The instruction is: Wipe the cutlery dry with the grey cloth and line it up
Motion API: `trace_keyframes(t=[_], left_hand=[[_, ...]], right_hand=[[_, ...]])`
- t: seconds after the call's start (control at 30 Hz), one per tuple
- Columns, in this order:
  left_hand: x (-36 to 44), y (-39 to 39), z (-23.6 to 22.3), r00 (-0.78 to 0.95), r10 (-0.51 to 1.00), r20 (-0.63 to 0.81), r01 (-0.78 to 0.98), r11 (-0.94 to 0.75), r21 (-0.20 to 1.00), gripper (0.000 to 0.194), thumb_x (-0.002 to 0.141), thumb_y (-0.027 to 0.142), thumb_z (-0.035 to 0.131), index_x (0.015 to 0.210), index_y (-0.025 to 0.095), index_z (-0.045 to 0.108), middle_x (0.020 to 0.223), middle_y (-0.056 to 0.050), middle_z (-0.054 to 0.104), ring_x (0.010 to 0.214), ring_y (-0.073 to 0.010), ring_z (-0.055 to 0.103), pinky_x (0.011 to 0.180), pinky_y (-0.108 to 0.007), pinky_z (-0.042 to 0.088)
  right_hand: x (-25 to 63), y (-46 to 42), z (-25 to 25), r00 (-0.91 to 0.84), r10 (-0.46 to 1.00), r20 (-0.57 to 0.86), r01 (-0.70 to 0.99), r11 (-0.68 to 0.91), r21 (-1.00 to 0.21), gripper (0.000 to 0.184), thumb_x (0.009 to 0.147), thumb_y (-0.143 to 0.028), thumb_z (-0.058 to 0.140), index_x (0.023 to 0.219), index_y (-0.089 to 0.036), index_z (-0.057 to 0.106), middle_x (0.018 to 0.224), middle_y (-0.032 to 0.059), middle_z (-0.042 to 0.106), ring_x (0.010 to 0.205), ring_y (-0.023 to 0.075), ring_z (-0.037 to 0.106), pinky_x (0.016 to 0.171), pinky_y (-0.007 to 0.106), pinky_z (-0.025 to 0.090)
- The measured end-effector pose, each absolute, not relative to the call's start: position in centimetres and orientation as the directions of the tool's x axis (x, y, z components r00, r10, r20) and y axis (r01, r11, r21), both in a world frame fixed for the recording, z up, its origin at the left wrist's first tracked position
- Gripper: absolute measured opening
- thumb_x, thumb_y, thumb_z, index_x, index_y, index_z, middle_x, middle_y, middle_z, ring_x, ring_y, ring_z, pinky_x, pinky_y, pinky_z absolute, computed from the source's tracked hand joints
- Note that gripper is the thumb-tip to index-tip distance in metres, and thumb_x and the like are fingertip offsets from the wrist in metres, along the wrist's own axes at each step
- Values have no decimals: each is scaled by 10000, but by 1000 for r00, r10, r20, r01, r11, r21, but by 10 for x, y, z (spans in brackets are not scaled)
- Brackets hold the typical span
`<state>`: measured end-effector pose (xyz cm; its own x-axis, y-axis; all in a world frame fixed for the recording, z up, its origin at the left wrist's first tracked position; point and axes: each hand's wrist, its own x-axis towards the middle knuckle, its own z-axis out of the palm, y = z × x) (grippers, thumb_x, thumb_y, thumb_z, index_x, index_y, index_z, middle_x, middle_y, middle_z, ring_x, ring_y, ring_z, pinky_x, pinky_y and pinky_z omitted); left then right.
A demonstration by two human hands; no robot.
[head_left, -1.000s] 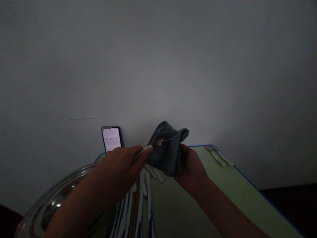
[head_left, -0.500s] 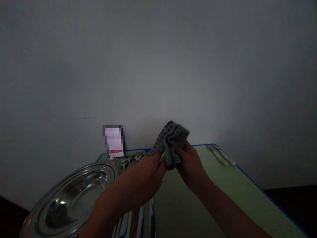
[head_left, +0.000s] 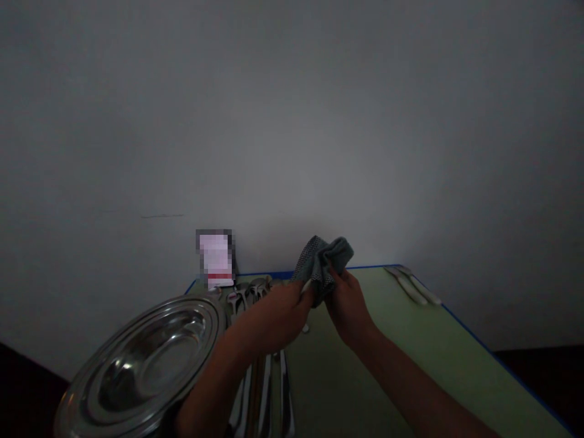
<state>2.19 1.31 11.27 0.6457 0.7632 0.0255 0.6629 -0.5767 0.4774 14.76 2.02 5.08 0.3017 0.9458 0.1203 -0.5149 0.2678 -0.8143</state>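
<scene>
My left hand (head_left: 285,313) is closed around a piece of cutlery (head_left: 307,285); a pale sliver of it shows by the thumb, while its far part is hidden in a cloth. The grey-green cloth (head_left: 323,264), with a black-and-white checked side, is bunched over it. My right hand (head_left: 349,307) grips this cloth, thumb and fingers pressed into the folds. Both hands are close together above the table. Beneath my left forearm lie several long-handled utensils (head_left: 264,398), and spoons (head_left: 259,286) show just beyond my left wrist.
A wide, shiny metal basin (head_left: 212,316) stands at the left of the green table (head_left: 337,389), which has a blue edge. Behind it a blurred upright screen (head_left: 216,258) leans near the grey wall (head_left: 292,121). Two pale-handled pieces of cutlery (head_left: 413,287) lie at the right back edge.
The cloth has sunk slightly and its folds have shifted between my hands. The view has turned a little, so the basin and table appear farther right.
</scene>
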Motion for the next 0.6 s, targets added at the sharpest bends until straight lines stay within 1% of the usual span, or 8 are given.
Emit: trace_keyframes(t=[0.1,0.2,0.3,0.43,0.53,0.6], left_hand=[[26,19,101,631,775,24,681,-568,462,385,920,361,200,957,158,526,872,-91,639,767,-204,600,681,-301,418],[27,22,97,623,782,18,669,-545,506,380,920,382,215,1019,154,502,921,-105,638,800,-212,605,695,-308,424],[26,20,105,641,766,41,622,-550,557,393,922,397,206,938,163,522,859,-75,638,747,-193,595,647,-283,418],[26,11,118,630,772,88,594,-551,586,351,917,356,235,794,172,507,720,-28,603,681,-165,566,612,-259,401],[29,6,121,601,790,119,594,-542,594,326,908,335,251,754,178,491,636,-3,558,624,-157,541,600,-261,396],[32,3,121,590,796,136,592,-541,597,323,908,334,245,769,179,492,616,6,543,587,-153,526,591,-265,393]], right_hand=[[150,25,42,289,952,95,-545,246,-802,257,678,-371,650,797,-146,616,672,9,624,607,129,522,517,239,347],[153,29,38,304,949,87,-554,251,-794,268,672,-366,660,807,-139,617,683,14,627,593,127,515,511,242,347],[154,28,44,313,945,96,-549,263,-794,263,688,-372,645,805,-138,618,696,17,630,571,119,502,498,242,343],[152,17,66,243,958,150,-574,267,-774,210,721,-359,612,755,-152,615,690,19,636,617,131,533,546,250,382],[152,8,82,184,965,189,-606,263,-750,153,679,-293,655,753,-162,626,713,19,652,681,146,566,613,260,417],[154,5,90,185,966,182,-639,258,-724,158,634,-257,688,752,-167,632,725,17,661,702,153,582,643,270,434]])
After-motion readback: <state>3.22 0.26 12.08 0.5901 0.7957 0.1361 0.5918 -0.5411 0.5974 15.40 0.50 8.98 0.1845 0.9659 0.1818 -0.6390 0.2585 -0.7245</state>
